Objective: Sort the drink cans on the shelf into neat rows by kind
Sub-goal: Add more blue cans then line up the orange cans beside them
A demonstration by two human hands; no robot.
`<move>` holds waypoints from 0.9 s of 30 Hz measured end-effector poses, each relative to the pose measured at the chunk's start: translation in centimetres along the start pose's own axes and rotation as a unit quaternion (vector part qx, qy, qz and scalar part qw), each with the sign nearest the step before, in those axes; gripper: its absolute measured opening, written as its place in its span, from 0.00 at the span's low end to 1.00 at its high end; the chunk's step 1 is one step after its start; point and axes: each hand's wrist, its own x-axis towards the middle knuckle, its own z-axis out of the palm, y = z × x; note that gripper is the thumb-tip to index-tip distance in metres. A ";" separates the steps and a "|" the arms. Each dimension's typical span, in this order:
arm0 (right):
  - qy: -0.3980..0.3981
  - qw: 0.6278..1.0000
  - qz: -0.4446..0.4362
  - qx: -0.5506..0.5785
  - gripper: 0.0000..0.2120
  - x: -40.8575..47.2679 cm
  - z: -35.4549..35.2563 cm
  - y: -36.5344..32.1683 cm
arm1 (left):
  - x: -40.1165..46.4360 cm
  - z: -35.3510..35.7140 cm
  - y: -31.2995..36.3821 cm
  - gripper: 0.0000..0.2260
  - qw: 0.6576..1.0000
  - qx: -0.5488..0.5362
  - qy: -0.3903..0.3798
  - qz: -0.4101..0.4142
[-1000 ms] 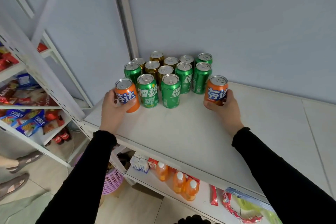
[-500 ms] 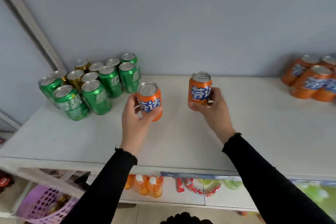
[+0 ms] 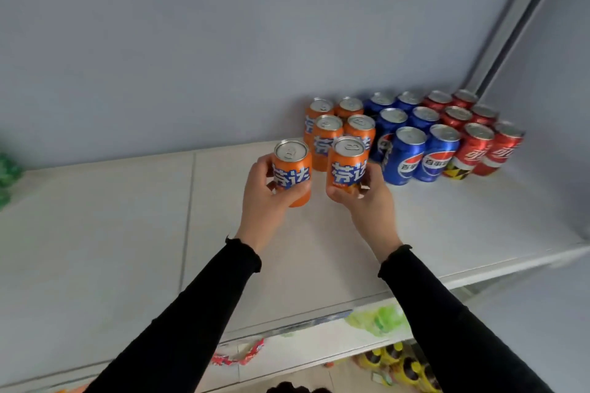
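So your left hand (image 3: 261,198) and right hand (image 3: 367,198) each gripped an orange Fanta can (image 3: 292,174), the right one's (image 3: 346,166) just before the orange row (image 3: 329,134).

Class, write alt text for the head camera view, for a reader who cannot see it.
Two black-sleeved arms reach over a white shelf, the left hand and right hand each gripping an upright orange can. Behind them stand rows of orange cans, blue cans and red cans against a grey wall.
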 end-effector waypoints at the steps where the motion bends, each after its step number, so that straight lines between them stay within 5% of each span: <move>1: -0.001 1.000 0.003 -0.007 0.28 0.6 -1.1 0.7 | 0.3 1.8 0.1 0.27 1.000 0.000 -0.002 -0.005; 14: -0.026 0.986 -0.020 -0.163 0.35 3.2 -4.4 3.9 | 1.5 8.1 -0.9 0.31 0.998 0.048 0.001 -0.033; 19: -0.015 0.962 -0.049 -0.269 0.22 3.2 -5.8 5.2 | 0.4 7.6 -1.5 0.26 0.995 0.098 0.013 -0.020; 27: -0.010 0.950 -0.068 -0.303 0.14 3.7 -5.4 4.7 | 0.5 7.7 -1.1 0.24 0.988 0.151 0.015 -0.007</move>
